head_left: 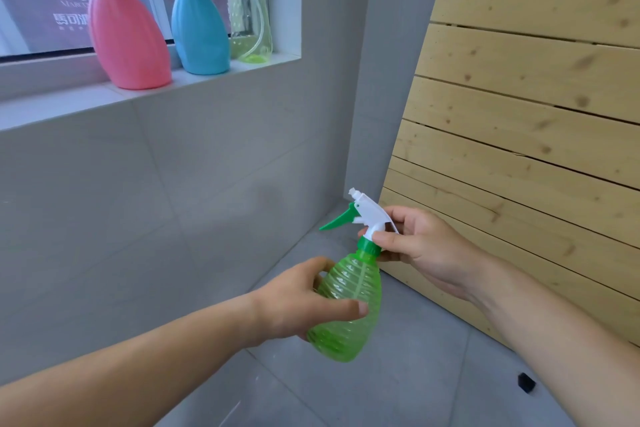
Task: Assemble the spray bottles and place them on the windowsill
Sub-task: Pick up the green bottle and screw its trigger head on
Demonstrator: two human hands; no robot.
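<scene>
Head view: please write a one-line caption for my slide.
Left hand holds green bottle, right hand grips its collar; three bottles stand on the windowsill.

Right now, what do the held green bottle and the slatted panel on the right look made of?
Green bottle: thin see-through plastic, glossy and ribbed; light passes through it. Slatted panel: pale unfinished wood, likely pine; knots and grain show, matte, with no visible varnish.

Left hand [298, 302]: gripping the green ribbed bottle [346, 308]
Right hand [419, 246]: pinching its white spray head [369, 215]
Windowsill [62, 104]: holding pink [128, 38], blue [199, 31], clear-green [251, 14] sprayers
</scene>
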